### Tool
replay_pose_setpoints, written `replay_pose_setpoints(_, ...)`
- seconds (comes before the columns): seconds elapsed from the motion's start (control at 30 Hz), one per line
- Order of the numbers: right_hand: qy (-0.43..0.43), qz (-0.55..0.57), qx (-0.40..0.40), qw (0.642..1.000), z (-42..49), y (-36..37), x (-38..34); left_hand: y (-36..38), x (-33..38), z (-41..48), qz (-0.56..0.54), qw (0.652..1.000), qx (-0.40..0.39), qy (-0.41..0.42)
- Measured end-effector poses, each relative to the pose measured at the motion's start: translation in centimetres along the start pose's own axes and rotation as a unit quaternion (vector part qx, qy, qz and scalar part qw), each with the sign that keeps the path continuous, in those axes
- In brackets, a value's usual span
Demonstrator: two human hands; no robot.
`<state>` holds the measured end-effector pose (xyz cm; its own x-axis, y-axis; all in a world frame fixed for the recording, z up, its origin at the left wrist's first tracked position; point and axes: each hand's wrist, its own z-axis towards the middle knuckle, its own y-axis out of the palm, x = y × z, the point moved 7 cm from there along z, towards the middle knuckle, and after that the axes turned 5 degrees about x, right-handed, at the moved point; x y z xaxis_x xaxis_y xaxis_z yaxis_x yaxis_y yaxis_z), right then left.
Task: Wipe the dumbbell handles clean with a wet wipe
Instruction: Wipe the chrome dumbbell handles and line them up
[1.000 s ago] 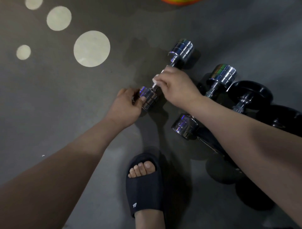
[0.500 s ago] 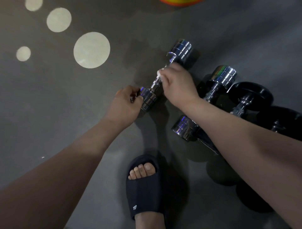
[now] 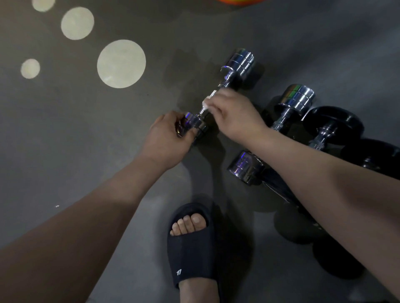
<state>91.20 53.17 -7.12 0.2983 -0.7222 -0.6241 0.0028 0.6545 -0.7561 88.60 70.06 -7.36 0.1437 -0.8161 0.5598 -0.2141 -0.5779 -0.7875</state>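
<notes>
The right hand (image 3: 236, 116) is clenched around the handle of a chrome dumbbell (image 3: 239, 62) with a white wet wipe (image 3: 206, 103) pinched against the bar; only a small crumpled edge of the wipe shows past the fingers, and most of the handle is hidden under the hand. The left hand (image 3: 166, 140) grips the dumbbell's near chrome head, fingers wrapped over it so that part of the head is covered; the far head rests on the grey floor (image 3: 65, 134).

Just to the right lies a second chrome dumbbell (image 3: 296, 97), its handle and near head partly hidden behind the right forearm; beside it a black dumbbell (image 3: 333, 123), and further right another dark weight (image 3: 372, 155) cut off by the frame edge; darker round shapes under the forearm are too dim to make out.

A foot in a dark slide sandal (image 3: 192, 248) stands on the floor below the hands; pale round spots (image 3: 121, 63) mark the floor at upper left; an orange object (image 3: 240, 1) is cut off at the top edge.
</notes>
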Motion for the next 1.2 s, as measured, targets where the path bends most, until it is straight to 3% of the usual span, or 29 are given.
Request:
replay_pose_setpoints(0.13, 0.131, -0.046, 0.099, 0.985, 0.8, -1.5, 2.4, -0.1, 0.0, 0.0, 0.006, 1.000, -0.001, -0.002)
replay_pose_setpoints(0.3, 0.082, -0.014, 0.056, 0.995, 0.0, -0.5, 0.6, 0.0, 0.0, 0.0, -0.006, 1.000, -0.003, 0.000)
replay_pose_setpoints(0.53, 0.167, -0.062, 0.106, 0.978, 1.0, -1.9, 3.1, -0.1, 0.2, -0.1, 0.000, 1.000, 0.002, 0.010)
replay_pose_setpoints(0.73, 0.080, -0.030, 0.054, 0.995, 0.3, -1.3, 0.8, -0.1, -0.1, 0.0, -0.008, 1.000, 0.001, -0.002)
replay_pose_setpoints(0.93, 0.155, -0.047, 0.106, 0.981, 1.3, -1.7, 2.8, -0.1, 0.1, -0.1, -0.001, 1.000, -0.004, 0.009)
replay_pose_setpoints(1.1, 0.029, 0.016, 0.008, 0.999, -0.1, 0.5, -0.8, 0.0, -0.4, 0.2, -0.011, 1.000, -0.008, -0.006)
replay_pose_setpoints(1.2, 0.052, -0.032, 0.030, 0.998, 1.6, -0.7, 0.7, 0.0, -0.5, 0.2, -0.012, 1.000, -0.006, -0.002)
